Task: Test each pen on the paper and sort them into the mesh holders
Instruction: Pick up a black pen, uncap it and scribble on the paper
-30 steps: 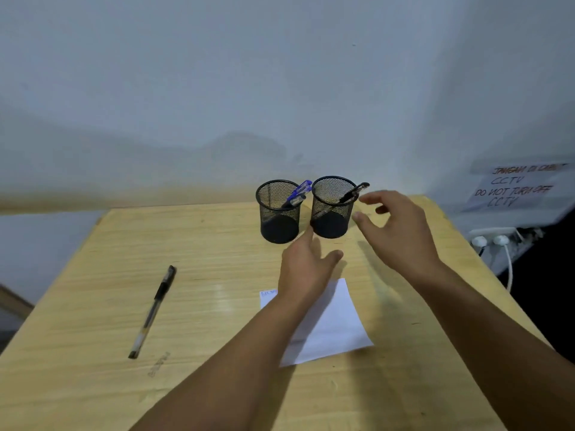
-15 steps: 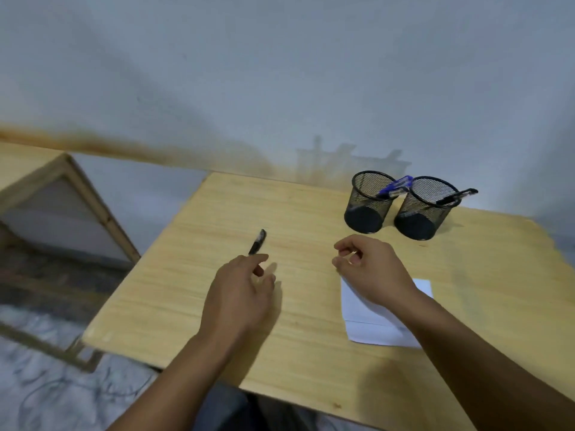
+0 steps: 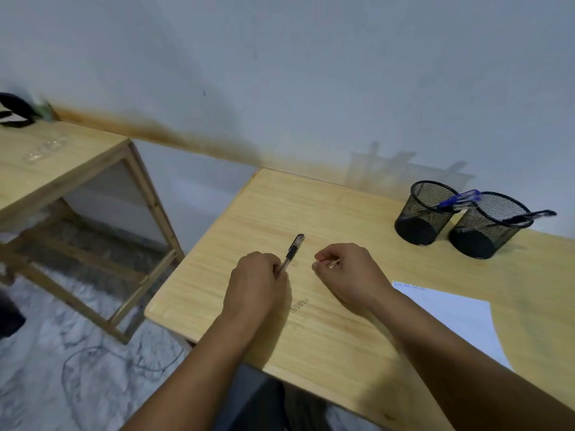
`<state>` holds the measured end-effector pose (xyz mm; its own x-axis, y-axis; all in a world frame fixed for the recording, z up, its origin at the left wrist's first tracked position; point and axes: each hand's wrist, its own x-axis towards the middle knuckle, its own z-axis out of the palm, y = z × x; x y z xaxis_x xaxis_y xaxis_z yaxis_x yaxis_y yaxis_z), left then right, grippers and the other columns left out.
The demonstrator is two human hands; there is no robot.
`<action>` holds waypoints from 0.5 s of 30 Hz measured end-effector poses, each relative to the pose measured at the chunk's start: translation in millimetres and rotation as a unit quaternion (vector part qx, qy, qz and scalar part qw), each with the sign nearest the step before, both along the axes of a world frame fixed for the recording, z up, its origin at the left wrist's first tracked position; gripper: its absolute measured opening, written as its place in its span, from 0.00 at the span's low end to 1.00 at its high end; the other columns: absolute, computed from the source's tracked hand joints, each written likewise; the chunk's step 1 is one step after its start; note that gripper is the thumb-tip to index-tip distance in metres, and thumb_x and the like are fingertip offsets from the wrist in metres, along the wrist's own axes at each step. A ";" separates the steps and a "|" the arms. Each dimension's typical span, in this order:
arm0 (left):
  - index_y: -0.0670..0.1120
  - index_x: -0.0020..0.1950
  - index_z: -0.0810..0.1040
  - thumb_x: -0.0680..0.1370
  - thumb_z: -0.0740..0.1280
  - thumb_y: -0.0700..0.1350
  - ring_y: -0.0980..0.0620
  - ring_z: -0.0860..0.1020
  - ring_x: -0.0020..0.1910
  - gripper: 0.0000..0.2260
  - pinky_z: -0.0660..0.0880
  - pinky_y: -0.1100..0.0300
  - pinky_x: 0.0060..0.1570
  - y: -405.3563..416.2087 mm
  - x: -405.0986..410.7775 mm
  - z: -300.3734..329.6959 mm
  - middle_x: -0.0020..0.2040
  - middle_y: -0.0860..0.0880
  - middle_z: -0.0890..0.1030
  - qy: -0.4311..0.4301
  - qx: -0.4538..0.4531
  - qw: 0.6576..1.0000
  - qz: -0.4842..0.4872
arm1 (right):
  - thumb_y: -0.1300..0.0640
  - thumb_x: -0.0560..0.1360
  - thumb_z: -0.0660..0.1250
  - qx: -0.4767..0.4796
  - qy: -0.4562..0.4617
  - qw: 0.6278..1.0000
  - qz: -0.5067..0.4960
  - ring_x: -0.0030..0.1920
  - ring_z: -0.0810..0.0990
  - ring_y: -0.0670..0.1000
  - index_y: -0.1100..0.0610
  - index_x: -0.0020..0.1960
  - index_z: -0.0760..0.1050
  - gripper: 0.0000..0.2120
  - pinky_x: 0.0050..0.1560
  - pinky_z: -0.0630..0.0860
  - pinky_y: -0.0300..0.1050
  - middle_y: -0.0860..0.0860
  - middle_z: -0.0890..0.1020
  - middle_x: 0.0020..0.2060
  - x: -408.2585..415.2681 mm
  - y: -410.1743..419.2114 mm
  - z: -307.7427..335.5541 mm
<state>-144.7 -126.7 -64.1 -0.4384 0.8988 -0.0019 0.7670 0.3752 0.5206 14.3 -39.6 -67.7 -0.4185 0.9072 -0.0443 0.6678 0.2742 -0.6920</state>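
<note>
Both bare arms reach forward, side by side. The left hand [image 3: 255, 279] lies knuckles up with its fingers [image 3: 273, 266] curled round a pen [image 3: 291, 252]. The right hand [image 3: 348, 269] is just beside it, its fingers curled in, holding nothing that can be seen.

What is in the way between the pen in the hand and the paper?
Only the right hand: it rests on the table between the black pen held by the left hand and the paper.
</note>
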 end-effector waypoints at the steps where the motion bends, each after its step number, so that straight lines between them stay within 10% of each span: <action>1: 0.49 0.46 0.84 0.76 0.66 0.46 0.48 0.80 0.41 0.07 0.78 0.56 0.42 -0.4 0.1 0.8 0.41 0.50 0.83 -0.013 0.001 1.000 0.002 | 0.49 0.74 0.69 -0.004 0.004 1.000 -0.002 0.41 0.77 0.36 0.49 0.51 0.82 0.08 0.39 0.70 0.33 0.41 0.83 0.43 0.7 -0.5 0.3; 15: 0.54 0.45 0.85 0.72 0.76 0.48 0.59 0.81 0.32 0.03 0.74 0.68 0.33 -5.1 89.5 8.7 0.35 0.55 0.84 -0.342 0.143 0.925 -0.088 | 0.56 0.75 0.73 -0.159 0.309 0.926 -0.150 0.38 0.85 0.54 0.58 0.49 0.81 0.06 0.47 0.83 0.52 0.56 0.86 0.36 65.7 -23.1 14.5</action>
<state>-55.2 -131.8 -55.4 -0.2697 0.9626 0.0247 0.2581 0.0475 0.9649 80.0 -62.7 -53.2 -0.1852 0.9686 -0.1657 0.1309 -0.1428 -0.9811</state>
